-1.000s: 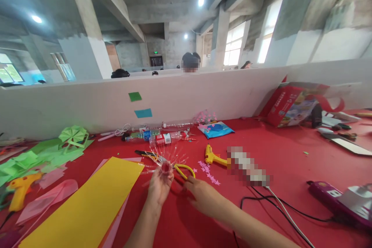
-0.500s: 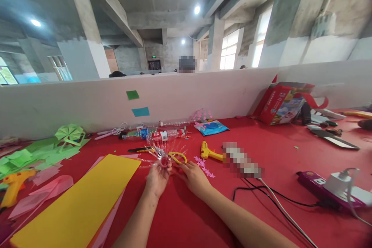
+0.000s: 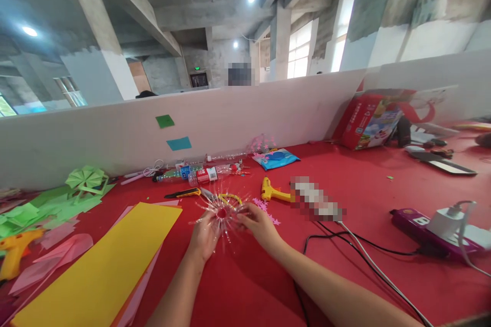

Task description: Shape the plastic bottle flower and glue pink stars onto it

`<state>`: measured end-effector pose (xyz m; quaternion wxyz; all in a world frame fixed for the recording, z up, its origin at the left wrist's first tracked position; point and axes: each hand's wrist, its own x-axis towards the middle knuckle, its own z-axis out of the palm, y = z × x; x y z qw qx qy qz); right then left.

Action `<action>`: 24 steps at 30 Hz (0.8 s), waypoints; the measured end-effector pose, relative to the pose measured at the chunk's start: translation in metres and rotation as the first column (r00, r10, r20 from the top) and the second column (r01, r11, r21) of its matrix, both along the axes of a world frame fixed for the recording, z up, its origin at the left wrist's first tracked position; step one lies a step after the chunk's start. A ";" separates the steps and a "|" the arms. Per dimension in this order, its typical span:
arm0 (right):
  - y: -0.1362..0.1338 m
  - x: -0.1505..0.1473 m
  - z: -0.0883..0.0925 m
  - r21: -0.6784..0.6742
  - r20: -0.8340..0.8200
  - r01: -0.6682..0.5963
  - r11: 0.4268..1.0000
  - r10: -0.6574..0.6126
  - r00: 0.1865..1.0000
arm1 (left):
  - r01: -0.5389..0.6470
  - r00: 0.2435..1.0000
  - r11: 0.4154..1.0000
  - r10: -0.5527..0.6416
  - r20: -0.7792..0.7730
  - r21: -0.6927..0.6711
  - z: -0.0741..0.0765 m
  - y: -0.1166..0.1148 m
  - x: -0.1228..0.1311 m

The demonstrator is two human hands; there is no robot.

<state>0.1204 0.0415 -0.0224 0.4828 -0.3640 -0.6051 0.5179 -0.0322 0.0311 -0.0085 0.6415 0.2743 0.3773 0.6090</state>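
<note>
Across the red counter (image 3: 345, 265), below a pale partition (image 3: 238, 117), a fringed clear plastic piece (image 3: 222, 218) is held up at the near middle, its strips fanned out around a round neck. The person's left hand (image 3: 205, 235) grips it from the left, while the right hand (image 3: 258, 222) has its fingers at the right edge, though whether they pinch a strip cannot be told. Yellow-handled scissors (image 3: 235, 197) lie just beyond, with a yellow sheet (image 3: 103, 265) at near left and a yellow glue gun (image 3: 269, 190) farther right.
</note>
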 end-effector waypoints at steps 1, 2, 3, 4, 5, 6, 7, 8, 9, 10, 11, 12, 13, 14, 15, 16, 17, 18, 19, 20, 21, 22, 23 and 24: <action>0.002 0.002 0.000 -0.021 -0.018 0.008 1.000 -0.008 1.000 | -0.005 0.997 1.000 0.005 -0.077 0.002 0.000 -0.001 -0.001; 0.003 0.004 0.000 -0.042 -0.031 0.013 0.999 -0.014 0.999 | -0.007 0.989 1.000 0.006 -0.151 -0.004 0.001 -0.002 -0.002; 0.005 0.006 0.000 -0.062 -0.038 0.014 0.998 -0.016 0.999 | -0.004 0.977 1.000 0.000 -0.211 -0.018 0.002 -0.003 -0.004; 0.007 0.008 0.000 -0.081 -0.042 0.013 0.997 -0.016 0.999 | 0.004 0.968 0.999 -0.013 -0.249 -0.038 0.003 -0.003 -0.006; 0.008 0.010 0.001 -0.100 -0.044 0.010 0.995 -0.014 0.999 | 0.014 0.960 0.998 -0.029 -0.277 -0.057 0.004 -0.004 -0.009; 0.009 0.011 0.001 -0.119 -0.043 0.006 0.993 -0.011 0.999 | 0.023 0.950 0.997 -0.046 -0.310 -0.077 0.006 -0.004 -0.013; 0.010 0.013 0.001 -0.136 -0.041 0.002 0.991 -0.008 0.999 | 0.030 0.940 0.995 -0.060 -0.336 -0.094 0.008 -0.003 -0.018; 0.011 0.014 0.001 -0.153 -0.037 -0.004 0.988 -0.002 0.999 | 0.033 0.931 0.994 -0.070 -0.358 -0.107 0.009 -0.003 -0.023; 0.011 0.015 0.002 -0.168 -0.031 -0.010 0.986 0.005 1.000 | 0.030 0.922 0.992 -0.074 -0.380 -0.121 0.011 -0.002 -0.029; 0.011 0.015 0.002 -0.183 -0.023 -0.018 0.983 0.014 1.000 | 0.026 0.914 0.991 -0.075 -0.400 -0.128 0.011 -0.001 -0.034; 0.010 0.015 0.002 -0.196 -0.016 -0.026 0.980 0.024 1.000 | 0.003 0.907 0.992 -0.057 -0.418 -0.129 0.012 0.000 -0.039; 0.009 0.015 0.001 -0.209 -0.008 -0.034 0.977 0.033 0.999 | -0.020 0.901 0.992 -0.036 -0.432 -0.126 0.012 0.001 -0.042; 0.008 0.014 0.001 -0.220 0.000 -0.041 0.975 0.042 0.999 | -0.041 0.897 0.992 -0.017 -0.441 -0.121 0.012 0.002 -0.044; 0.007 0.013 0.001 -0.229 0.006 -0.046 0.972 0.049 0.999 | -0.060 0.896 0.991 0.003 -0.445 -0.115 0.013 0.002 -0.045; 0.005 0.012 0.000 -0.238 0.012 -0.050 0.970 0.055 0.998 | -0.076 0.897 0.991 0.022 -0.442 -0.106 0.013 0.002 -0.045; 0.004 0.011 0.000 -0.244 0.017 -0.053 0.968 0.059 0.998 | -0.088 0.900 0.992 0.038 -0.435 -0.094 0.014 0.002 -0.043; 0.003 0.010 0.000 -0.250 0.022 -0.053 0.967 0.061 0.998 | -0.097 0.903 0.992 0.054 -0.425 -0.079 0.015 0.001 -0.040; 0.002 0.009 0.000 -0.255 0.026 -0.051 0.966 0.060 0.998 | -0.100 0.908 0.993 0.065 -0.415 -0.063 0.016 0.001 -0.037; 0.001 0.009 0.000 -0.259 0.029 -0.047 0.965 0.057 0.998 | -0.096 0.910 0.994 0.067 -0.409 -0.050 0.016 0.000 -0.034; 0.001 0.009 0.001 -0.263 0.030 -0.041 0.964 0.051 0.998 | -0.089 0.911 0.995 0.064 -0.408 -0.041 0.016 0.000 -0.032; 0.001 0.009 0.003 -0.266 0.029 -0.032 0.963 0.041 0.999 | -0.084 0.908 0.996 0.061 -0.415 -0.037 0.015 0.001 -0.031; 0.001 0.010 0.005 -0.267 0.027 -0.017 0.963 0.025 0.999 | -0.093 0.900 0.995 0.069 -0.430 -0.034 0.014 0.002 -0.031; 0.001 0.012 0.007 -0.266 0.023 0.002 0.964 0.004 1.000 | -0.115 0.888 0.993 0.090 -0.450 -0.028 0.012 0.004 -0.033; 0.001 0.013 0.009 -0.263 0.020 0.024 0.964 -0.020 1.000 | -0.147 0.873 0.989 0.122 -0.472 -0.017 0.009 0.006 -0.036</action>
